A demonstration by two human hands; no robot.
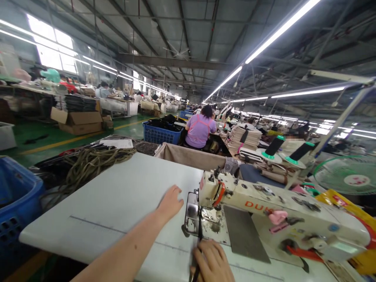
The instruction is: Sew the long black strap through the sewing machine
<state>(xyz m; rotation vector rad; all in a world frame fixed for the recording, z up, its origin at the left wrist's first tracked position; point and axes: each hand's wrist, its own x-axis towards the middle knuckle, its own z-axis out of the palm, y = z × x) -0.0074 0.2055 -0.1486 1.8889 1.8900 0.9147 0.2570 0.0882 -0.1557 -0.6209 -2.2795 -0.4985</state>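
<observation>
A sewing machine [249,203] with a cream body and an orange finger guard stands on the pale table [117,199]. Just left of its needle area, my left hand [170,201] hovers over or rests on the tabletop, thumb and fingers apart and holding nothing. At the front, my right hand [214,261] has its fingers curled over a narrow dark strap [200,229]. This strap runs from under those fingers up toward the needle area, beside the metal plate [192,209]. Its lower end is partly hidden by the hand.
Olive straps [91,162] lie heaped at the table's far left edge. A blue basket [22,196] is at the left, and a fabric-lined bin [190,156] sits behind the table. Thread cones [273,147] and a green fan [352,176] stand right. A co-worker [201,129] sits ahead.
</observation>
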